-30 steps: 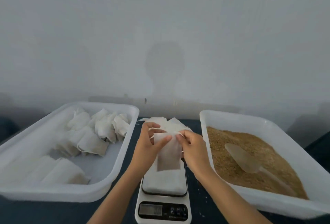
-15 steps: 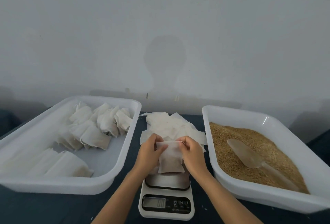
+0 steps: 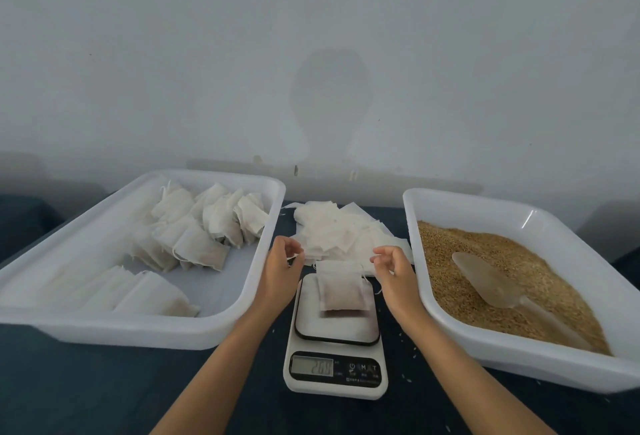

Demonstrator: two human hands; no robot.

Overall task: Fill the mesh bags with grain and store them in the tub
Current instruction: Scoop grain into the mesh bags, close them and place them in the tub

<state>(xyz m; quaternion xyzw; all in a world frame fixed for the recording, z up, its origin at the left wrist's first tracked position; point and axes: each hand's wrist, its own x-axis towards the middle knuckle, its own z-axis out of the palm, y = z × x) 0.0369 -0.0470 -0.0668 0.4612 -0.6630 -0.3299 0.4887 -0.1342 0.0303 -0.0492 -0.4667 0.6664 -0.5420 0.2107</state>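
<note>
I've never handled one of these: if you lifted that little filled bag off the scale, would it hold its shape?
Probably not: the filled bag looks like thin cloth bulging softly, so it would likely sag. The grain inside would probably shift. It seems light, lifted by its drawstrings.

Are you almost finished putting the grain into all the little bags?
Not yet. Done: many filled white mesh bags lie in the left white plastic tub. In hand: one filled bag sits on the small white digital scale, both hands pulling its drawstrings. Left: a pile of flat empty bags waits behind, and the right white tub holds plenty of brown grain.
</note>
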